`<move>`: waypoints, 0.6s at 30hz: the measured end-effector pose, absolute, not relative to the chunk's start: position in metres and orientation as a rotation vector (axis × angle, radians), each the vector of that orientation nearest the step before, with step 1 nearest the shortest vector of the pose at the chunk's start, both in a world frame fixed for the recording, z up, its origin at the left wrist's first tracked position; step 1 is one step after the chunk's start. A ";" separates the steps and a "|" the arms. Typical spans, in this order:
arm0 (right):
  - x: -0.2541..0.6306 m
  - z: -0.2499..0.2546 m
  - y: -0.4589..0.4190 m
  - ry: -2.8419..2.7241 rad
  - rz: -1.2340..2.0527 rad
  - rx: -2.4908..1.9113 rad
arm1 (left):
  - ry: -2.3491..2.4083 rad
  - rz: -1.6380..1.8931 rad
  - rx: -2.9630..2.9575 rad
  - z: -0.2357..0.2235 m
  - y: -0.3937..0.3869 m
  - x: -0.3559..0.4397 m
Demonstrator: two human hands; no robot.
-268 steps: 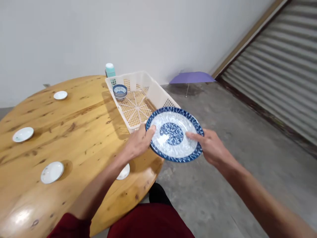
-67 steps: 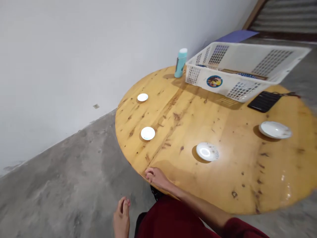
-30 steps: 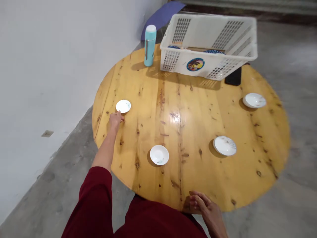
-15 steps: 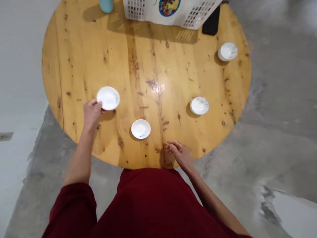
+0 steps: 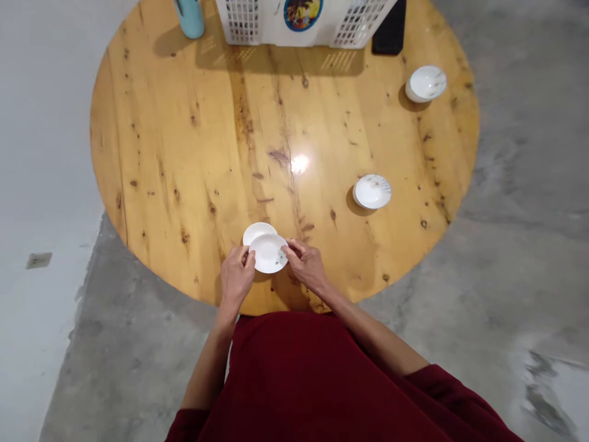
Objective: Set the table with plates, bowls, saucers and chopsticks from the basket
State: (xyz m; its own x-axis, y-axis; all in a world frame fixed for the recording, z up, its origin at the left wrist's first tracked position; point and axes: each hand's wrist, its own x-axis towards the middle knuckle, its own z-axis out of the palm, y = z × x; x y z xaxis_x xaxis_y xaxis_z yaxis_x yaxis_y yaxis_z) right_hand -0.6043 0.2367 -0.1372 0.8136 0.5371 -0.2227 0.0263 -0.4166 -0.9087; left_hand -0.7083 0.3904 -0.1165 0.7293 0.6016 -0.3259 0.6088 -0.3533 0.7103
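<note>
My left hand (image 5: 238, 277) and right hand (image 5: 307, 265) pinch opposite sides of the small dish (image 5: 269, 253), forearms angled inward. It overlaps another dish (image 5: 256, 229) near the front edge of the bench (image 5: 193, 166).

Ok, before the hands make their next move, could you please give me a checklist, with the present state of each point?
1. Left hand grips the upper dish: ok, at its left edge.
2. Right hand grips it too: ok, at the right edge.
3. Upper dish centred over the lower dish: not ok, offset toward the person.
4. Upper dish resting on the lower one: cannot tell.
5. Nearer bowl and farther bowl apart from both hands: ok.
</note>
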 end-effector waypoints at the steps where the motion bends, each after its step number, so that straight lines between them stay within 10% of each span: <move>1: -0.605 -0.140 0.235 -0.418 0.610 -1.945 | 0.917 0.001 2.085 -0.118 0.389 -0.710; 18: -0.590 -0.181 0.271 -0.602 0.371 -2.270 | 1.073 -0.072 2.344 -0.151 0.411 -0.687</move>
State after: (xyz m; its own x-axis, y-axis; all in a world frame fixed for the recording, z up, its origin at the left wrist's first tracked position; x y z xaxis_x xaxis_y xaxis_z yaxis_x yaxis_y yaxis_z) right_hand -0.5896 0.2714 -0.1814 0.8478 0.5241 -0.0813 0.3085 -0.6120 -0.7282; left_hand -0.6870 0.4110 -0.1506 0.6788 0.6834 -0.2687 0.7131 -0.5263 0.4631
